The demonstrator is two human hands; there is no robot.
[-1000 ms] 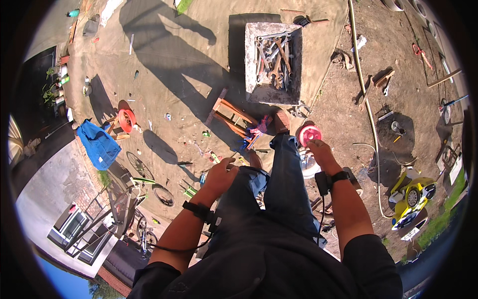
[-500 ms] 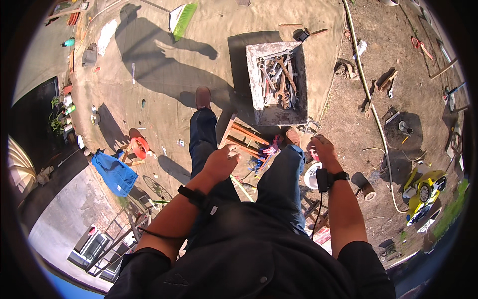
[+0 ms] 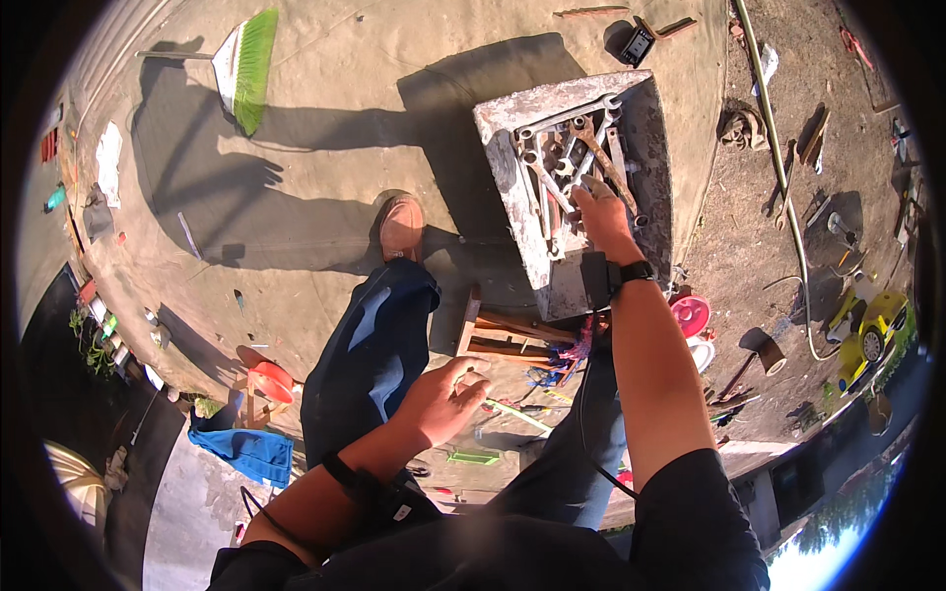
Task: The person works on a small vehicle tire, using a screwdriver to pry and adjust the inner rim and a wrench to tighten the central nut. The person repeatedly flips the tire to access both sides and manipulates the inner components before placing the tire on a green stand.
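Observation:
A worn, whitish box at the upper right holds several wrenches, some shiny and some rusty. My right hand is inside it, fingers down among the wrenches next to a rusty wrench; its fingertips are partly hidden, so whether they grip one I cannot tell. Along the far side of the box lies a long steel wrench. My left hand hovers in front of my left leg, fingers loosely bent and thumb apart, with nothing in it.
Below the box stands a low wooden stool with a bundle of coloured cords at its right. A green broom lies at the far left. A hose runs down the right side, near a yellow toy car.
My right hand has moved forward from beside my right knee into the box of wrenches. My left hand stays empty in front of my leg. The view has shifted and the box looks closer.

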